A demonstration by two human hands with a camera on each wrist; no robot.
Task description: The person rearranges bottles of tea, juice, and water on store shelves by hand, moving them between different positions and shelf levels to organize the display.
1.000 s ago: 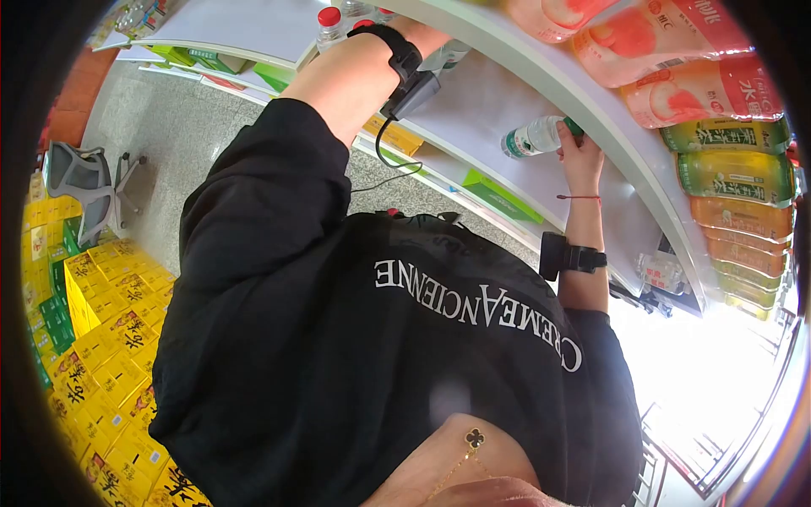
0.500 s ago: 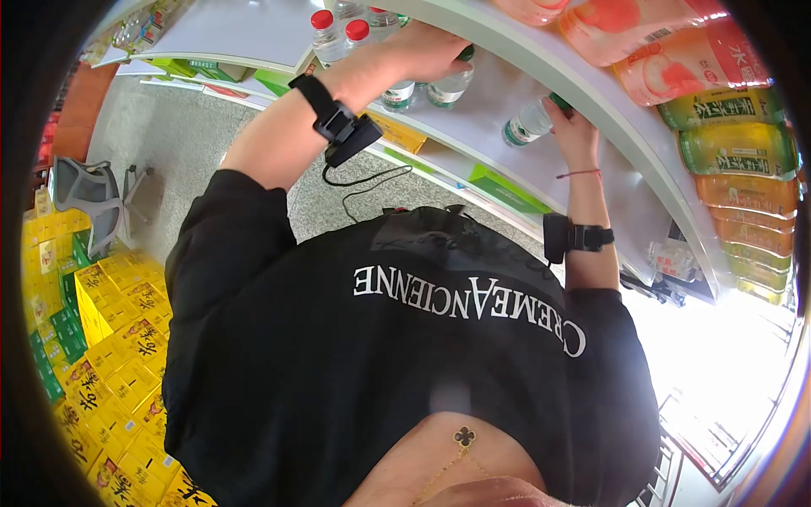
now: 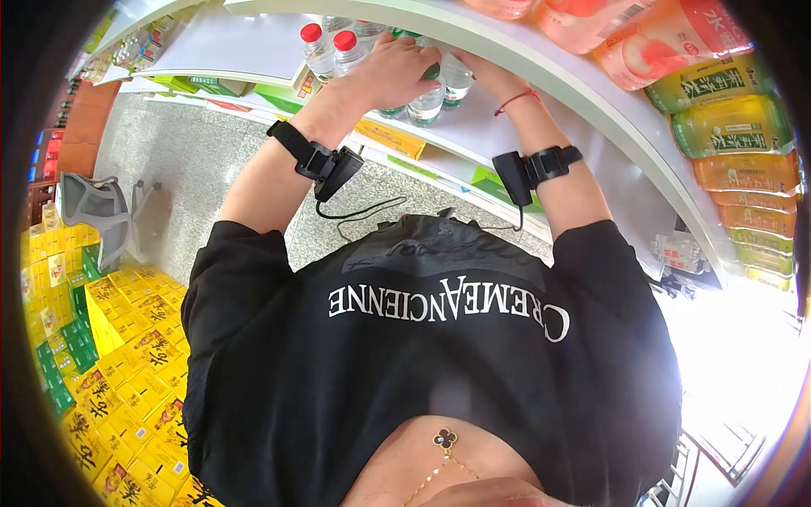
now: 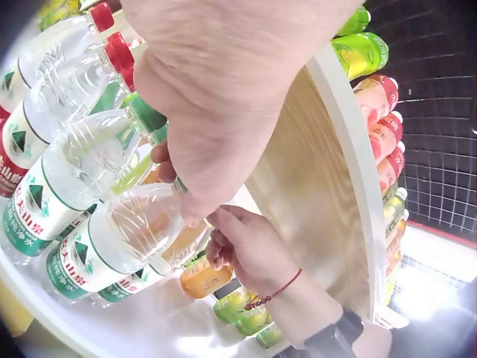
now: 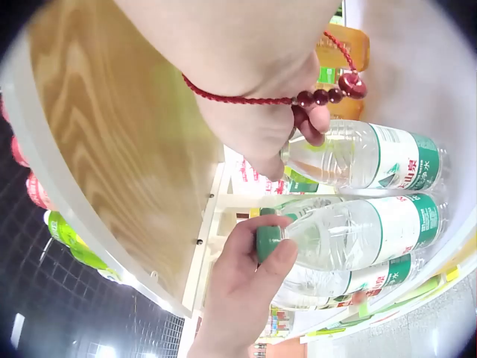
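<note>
Both hands are at a row of clear water bottles on a white shelf [image 3: 541, 139]. My left hand [image 3: 397, 72] pinches the green cap [image 5: 269, 240] of a water bottle [image 5: 358, 235], which stands upright in the row. Just to its right, my right hand [image 3: 490, 74] has its fingers curled at the neck of a second water bottle [image 5: 395, 158]; that bottle's cap is hidden by the hand. The two bottles stand side by side. Red-capped water bottles [image 3: 346, 57] stand left of my left hand.
A curved white upper shelf edge [image 3: 583, 118] passes close over the right forearm. Pink peach-drink bottles [image 3: 667, 38] and green tea bottles [image 3: 731, 122] line that upper shelf. Yellow cartons [image 3: 127, 380] are stacked at the lower left, near a grey chair [image 3: 93, 211].
The right hand has moved left along the shelf with its bottle, bringing it beside the others. The left hand has come into view on the bottle row and stays on a green cap.
</note>
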